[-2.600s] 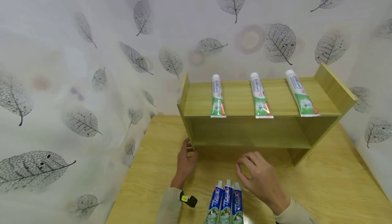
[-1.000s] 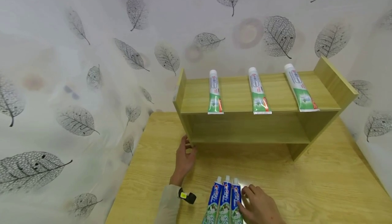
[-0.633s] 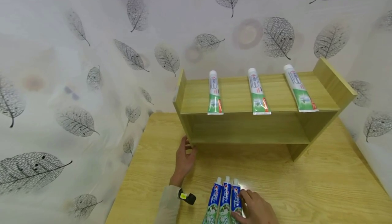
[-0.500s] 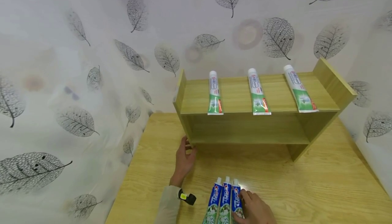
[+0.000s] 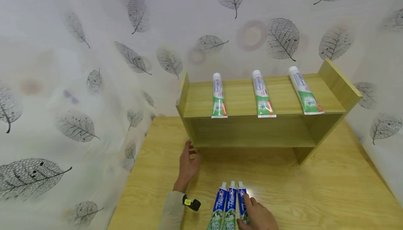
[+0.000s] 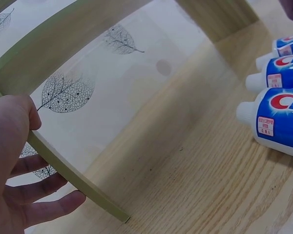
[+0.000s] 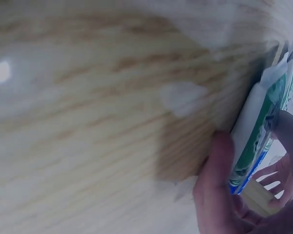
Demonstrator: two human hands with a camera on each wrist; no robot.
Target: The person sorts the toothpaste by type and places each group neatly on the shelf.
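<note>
My left hand (image 5: pixel 188 165) holds the lower left side panel of a wooden shelf (image 5: pixel 240 97). In the left wrist view, its thumb lies on one side of the panel edge (image 6: pixel 78 179) and its fingers on the other. Several tubes are in view: three blue and green Crest toothpaste tubes lie on the table with caps pointing to the shelf, left (image 5: pixel 219 202), middle (image 5: pixel 230 203) and right (image 5: pixel 241 202). My right hand (image 5: pixel 259 216) pinches the right toothpaste tube between thumb and fingers; the hand partly hides its lower end.
Three white and green toothpaste tubes (image 5: pixel 218 95), (image 5: pixel 263 95), (image 5: pixel 304 92) lie spaced apart on the upper shelf board. Below is a lower compartment (image 5: pixel 252 132). The wood-grain table (image 5: pixel 340 188) meets a leaf-patterned wall (image 5: pixel 94 100).
My right hand has come down from before the shelf to the right Crest tube and taken hold of it. A gap now shows beside the middle tube. The left hand stays on the panel.
</note>
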